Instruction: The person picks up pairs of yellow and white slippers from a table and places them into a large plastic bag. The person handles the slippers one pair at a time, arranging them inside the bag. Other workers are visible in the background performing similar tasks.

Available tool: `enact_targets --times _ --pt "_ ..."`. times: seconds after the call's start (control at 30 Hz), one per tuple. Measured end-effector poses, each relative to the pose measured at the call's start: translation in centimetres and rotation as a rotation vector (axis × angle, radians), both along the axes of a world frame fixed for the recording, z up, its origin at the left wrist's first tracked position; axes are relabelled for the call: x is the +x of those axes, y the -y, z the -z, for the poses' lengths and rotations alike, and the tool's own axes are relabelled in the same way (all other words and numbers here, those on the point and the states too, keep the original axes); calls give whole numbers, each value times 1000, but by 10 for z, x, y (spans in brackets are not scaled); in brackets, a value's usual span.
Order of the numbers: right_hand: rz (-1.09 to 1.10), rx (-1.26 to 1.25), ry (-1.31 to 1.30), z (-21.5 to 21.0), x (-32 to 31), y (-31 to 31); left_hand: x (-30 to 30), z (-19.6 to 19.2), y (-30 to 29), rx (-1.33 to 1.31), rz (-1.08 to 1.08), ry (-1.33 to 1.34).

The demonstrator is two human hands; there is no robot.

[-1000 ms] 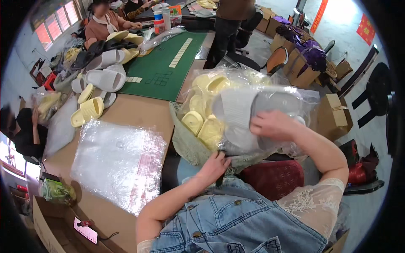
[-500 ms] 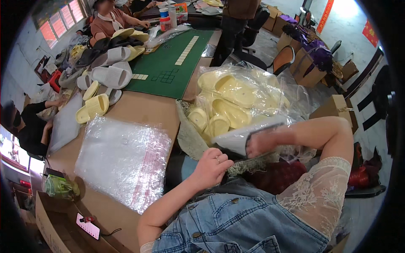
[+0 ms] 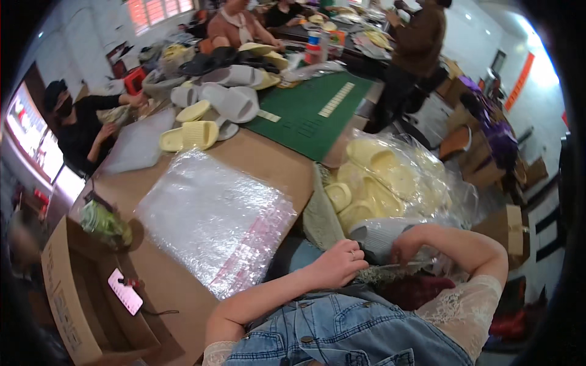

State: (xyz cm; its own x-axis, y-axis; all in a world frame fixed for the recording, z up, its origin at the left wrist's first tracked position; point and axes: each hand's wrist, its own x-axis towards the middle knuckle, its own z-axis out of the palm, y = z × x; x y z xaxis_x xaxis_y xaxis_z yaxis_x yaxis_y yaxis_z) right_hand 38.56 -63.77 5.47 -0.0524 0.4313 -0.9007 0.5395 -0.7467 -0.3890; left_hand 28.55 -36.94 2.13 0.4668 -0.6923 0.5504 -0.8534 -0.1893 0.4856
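**Grey slipper held low between both hands, beside the bag of yellow ones**

Fingers of the left hand point(image 3: 334, 267) are curled inward at the near edge of a grey slipper point(image 3: 383, 236), a ring showing on one of them; whether they actually pinch the slipper or only rest against it cannot be told, since the knuckles hide the tips. The right hand point(image 3: 408, 243) is bent sharply at the wrist and closed on the slipper's far side, its fingertips hidden too, so it reads as a grip but not surely.

The slipper sits low in front of the person's body, just off the edge of the worktop point(image 3: 256, 161), pressed against the big clear plastic bag of pale yellow slippers point(image 3: 390, 180). Holding it from both sides there seems to steady it, and keeps it close to the bag's mouth. Its long axis runs roughly left to right across the view, tilted slightly up toward the left; which end is toe and which heel is not clear, as the right hand covers one end.

On the worktop to the left lies a flat stack of bubble-wrap bags point(image 3: 210, 216), laid within easy reach. Farther off are loose yellow slippers point(image 3: 189, 135), grey slippers point(image 3: 235, 100) and a green mat point(image 3: 308, 113). A cardboard box point(image 3: 67, 293) stands at the near left corner, with a phone point(image 3: 125, 291) beside it.
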Motion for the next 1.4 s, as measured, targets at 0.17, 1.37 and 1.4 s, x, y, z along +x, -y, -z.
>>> enact_targets --times 0.17,1.37,1.4 --pt "212 294 205 -122 31 -115 1 -23 -40 31 -167 -35" --pt "-330 948 1398 -30 294 -425 -34 50 -258 139 -1361 -312" --pt "-252 1004 1353 -40 281 -417 -35 47 -256 132 -1370 -346"
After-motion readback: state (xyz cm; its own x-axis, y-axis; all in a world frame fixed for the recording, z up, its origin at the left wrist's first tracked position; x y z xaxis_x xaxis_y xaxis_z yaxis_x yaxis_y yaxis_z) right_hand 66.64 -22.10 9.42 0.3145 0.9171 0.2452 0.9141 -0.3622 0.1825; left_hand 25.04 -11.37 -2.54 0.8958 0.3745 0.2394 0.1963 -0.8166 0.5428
